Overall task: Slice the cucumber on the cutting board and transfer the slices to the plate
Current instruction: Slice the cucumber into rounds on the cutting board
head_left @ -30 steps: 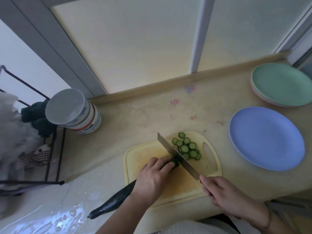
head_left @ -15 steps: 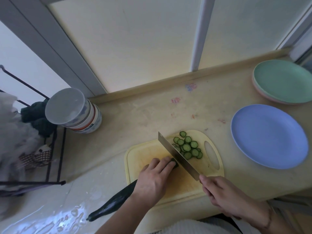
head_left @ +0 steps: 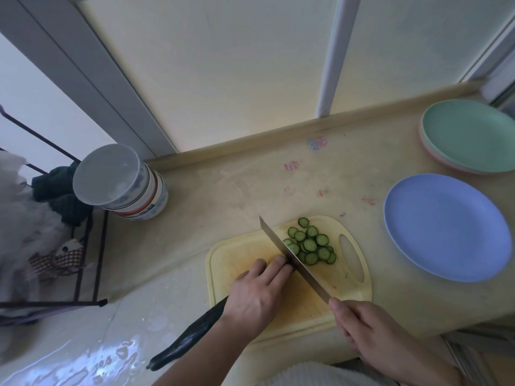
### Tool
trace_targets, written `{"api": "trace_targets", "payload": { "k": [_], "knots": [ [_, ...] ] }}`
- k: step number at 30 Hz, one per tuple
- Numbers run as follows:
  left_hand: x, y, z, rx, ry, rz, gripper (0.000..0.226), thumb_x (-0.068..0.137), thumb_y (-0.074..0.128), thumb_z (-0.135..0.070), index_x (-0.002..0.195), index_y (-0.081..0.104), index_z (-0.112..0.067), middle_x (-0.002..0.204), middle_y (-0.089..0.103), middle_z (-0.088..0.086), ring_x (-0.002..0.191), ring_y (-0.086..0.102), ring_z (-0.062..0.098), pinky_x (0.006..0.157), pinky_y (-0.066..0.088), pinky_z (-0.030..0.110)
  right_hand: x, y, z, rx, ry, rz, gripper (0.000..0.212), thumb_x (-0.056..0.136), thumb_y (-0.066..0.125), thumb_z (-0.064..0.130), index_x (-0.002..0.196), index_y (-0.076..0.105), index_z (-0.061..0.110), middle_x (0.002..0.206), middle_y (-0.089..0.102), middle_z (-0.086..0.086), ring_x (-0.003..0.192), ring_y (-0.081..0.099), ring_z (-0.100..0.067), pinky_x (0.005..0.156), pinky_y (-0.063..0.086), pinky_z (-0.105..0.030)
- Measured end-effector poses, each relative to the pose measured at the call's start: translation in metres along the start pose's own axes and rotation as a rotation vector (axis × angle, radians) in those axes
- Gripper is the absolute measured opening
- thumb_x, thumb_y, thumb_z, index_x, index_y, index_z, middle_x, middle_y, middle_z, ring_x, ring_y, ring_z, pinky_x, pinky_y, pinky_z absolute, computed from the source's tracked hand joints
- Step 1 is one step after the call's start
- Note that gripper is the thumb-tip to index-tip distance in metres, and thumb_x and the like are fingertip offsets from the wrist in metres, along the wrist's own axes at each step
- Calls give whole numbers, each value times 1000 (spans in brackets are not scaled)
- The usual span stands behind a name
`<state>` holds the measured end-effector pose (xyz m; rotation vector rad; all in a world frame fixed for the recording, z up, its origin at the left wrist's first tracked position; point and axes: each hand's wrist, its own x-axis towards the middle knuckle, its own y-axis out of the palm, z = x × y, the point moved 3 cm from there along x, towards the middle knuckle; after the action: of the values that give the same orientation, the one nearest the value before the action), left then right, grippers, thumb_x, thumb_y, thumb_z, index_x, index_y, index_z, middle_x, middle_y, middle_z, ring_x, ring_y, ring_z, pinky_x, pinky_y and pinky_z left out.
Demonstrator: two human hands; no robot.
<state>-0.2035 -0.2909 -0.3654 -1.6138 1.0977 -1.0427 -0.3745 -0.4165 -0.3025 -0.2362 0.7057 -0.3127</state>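
Note:
A long dark cucumber (head_left: 189, 337) lies across the yellow cutting board (head_left: 301, 305), its tail hanging off the board's left edge. My left hand (head_left: 257, 295) grips it on the board, fingertips close against the knife blade (head_left: 289, 253). My right hand (head_left: 370, 330) holds the knife's handle at the board's near right corner. The blade stands across the cucumber's cut end. Several green slices (head_left: 310, 245) lie piled on the board to the right of the blade. The blue plate (head_left: 446, 227) lies to the right of the board with nothing on it.
A green plate stacked on a pink one (head_left: 468, 135) sits at the far right. A lidded round container (head_left: 119, 182) stands at the back left beside a black wire rack (head_left: 55, 246) with cloths. The counter near the front left is wet.
The knife keeps cutting at the cucumber's end, and the pile of slices has grown slightly. Both hands stay in nearly the same place.

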Motion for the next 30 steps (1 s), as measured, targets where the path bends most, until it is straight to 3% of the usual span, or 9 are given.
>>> {"api": "trace_targets", "payload": {
  "k": [4, 12, 18, 25, 30],
  "knots": [
    [-1, 0, -2, -6, 7, 4, 51, 80, 64, -15, 130, 57, -21, 134, 58, -4, 92, 60, 22, 52, 54, 30, -1, 0, 2, -59, -9, -24, 57, 80, 31, 72, 62, 38, 18, 53, 37, 5, 50, 36, -7, 57, 34, -27],
    [1, 2, 1, 8, 0, 6, 44, 86, 47, -16, 128, 58, -20, 134, 58, -4, 93, 60, 23, 53, 55, 31, 7, 2, 3, -88, 1, -9, 59, 83, 27, 71, 61, 39, 17, 51, 37, 5, 48, 37, -8, 57, 37, -29],
    [2, -1, 0, -6, -15, 36, 47, 84, 46, -21, 129, 59, -20, 135, 59, -3, 95, 61, 22, 54, 56, 30, 32, 9, -6, -96, -26, -27, 64, 82, 24, 79, 59, 38, 20, 49, 39, 4, 48, 40, -10, 57, 41, -38],
    [2, -4, 4, -89, -8, -14, 39, 88, 62, -18, 127, 62, -18, 133, 59, -4, 97, 60, 21, 54, 56, 30, 29, 8, -1, -53, -34, -39, 61, 81, 27, 75, 60, 37, 19, 47, 34, 6, 44, 32, -7, 51, 29, -29],
    [-3, 2, -2, -79, -11, -27, 51, 78, 74, -13, 126, 58, -20, 135, 56, -5, 101, 56, 23, 59, 58, 33, 16, 4, 11, -54, -58, -23, 60, 82, 29, 71, 61, 36, 16, 50, 35, 4, 47, 34, -8, 53, 31, -28]
  ]
}}
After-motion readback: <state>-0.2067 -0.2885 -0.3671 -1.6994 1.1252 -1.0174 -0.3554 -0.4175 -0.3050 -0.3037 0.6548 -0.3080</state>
